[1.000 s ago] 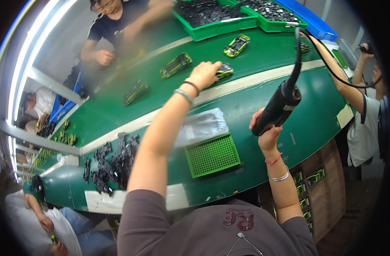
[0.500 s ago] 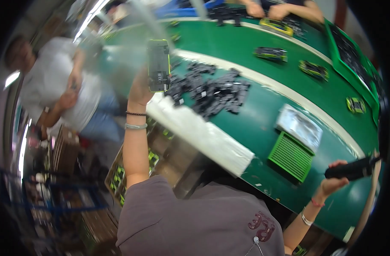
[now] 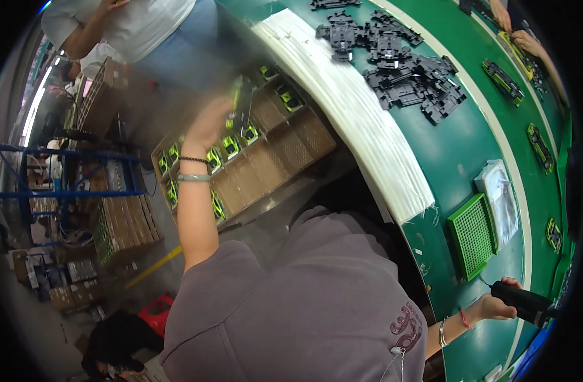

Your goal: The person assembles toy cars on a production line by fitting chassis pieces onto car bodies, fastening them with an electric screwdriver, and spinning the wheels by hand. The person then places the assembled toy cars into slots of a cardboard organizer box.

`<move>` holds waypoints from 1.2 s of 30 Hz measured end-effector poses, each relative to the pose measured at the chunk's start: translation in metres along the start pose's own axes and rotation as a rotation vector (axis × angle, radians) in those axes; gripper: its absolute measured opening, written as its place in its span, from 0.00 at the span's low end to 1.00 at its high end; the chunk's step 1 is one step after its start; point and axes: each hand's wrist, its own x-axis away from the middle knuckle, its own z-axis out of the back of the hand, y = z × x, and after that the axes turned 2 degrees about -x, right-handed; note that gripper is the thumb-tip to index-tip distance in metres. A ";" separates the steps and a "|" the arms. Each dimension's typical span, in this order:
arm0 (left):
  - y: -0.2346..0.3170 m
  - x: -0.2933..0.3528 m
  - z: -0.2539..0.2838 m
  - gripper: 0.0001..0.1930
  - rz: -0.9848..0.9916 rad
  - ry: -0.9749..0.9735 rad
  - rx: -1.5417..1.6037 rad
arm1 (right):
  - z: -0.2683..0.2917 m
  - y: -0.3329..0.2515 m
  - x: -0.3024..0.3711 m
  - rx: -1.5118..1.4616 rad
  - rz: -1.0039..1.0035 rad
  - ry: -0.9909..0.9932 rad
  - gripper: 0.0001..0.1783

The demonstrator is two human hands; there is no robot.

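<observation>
My left hand [image 3: 208, 124], smeared by motion, is closed round a black and yellow-green toy car [image 3: 242, 100] above a divided cardboard box [image 3: 259, 165]. Several yellow-green toy cars [image 3: 230, 146] sit in the box's compartments, while other compartments show bare cardboard. At the right, over the green table [image 3: 441, 274], my right hand [image 3: 495, 307] grips a black electric screwdriver [image 3: 524, 304]; its thin tip points back toward a green perforated tray [image 3: 473, 235].
Black plastic chassis parts [image 3: 393, 57] lie heaped beside a white padded strip [image 3: 355, 121] along the table edge. Toy cars [image 3: 540, 148] rest on the green belt [image 3: 521, 121], where another person's hands [image 3: 527, 43] work. One more person [image 3: 151, 28] stands beyond the box.
My left hand has carried the toy car from beside the chassis heap to over the cardboard box. The view has turned left; my right hand still holds the screwdriver.
</observation>
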 end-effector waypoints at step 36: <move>0.139 -0.105 -0.256 0.12 -1.102 0.225 -0.471 | 0.001 -0.006 0.013 -0.199 -0.099 0.053 0.49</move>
